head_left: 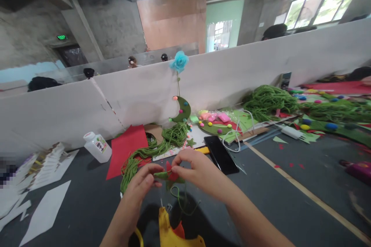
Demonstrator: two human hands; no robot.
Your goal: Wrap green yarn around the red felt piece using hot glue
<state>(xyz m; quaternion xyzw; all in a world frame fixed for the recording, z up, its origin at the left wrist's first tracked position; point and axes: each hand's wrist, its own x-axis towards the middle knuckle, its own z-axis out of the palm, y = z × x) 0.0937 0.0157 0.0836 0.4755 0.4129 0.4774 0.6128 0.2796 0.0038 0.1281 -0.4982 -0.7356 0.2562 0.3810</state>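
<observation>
A small green and red felt star (171,177) is held up above the dark tabletop between my two hands. My left hand (142,181) pinches a green point of it from the left. From the right, my right hand (193,168) has thumb and fingertips closed at its red upper part, partly covering it. A loop of green cord (179,200) hangs below the star. Just under my hands lies a yellow glue gun (166,225) with an orange trigger, its nozzle towards the star.
Behind my hands lie green yarn (130,170), red felt (124,148) and a black phone (222,154). A white bottle (97,147) stands left. A green felt moon (182,110) with pompoms is near the white partition (139,96). White paper (46,214) lies far left; a cable (232,148) runs right.
</observation>
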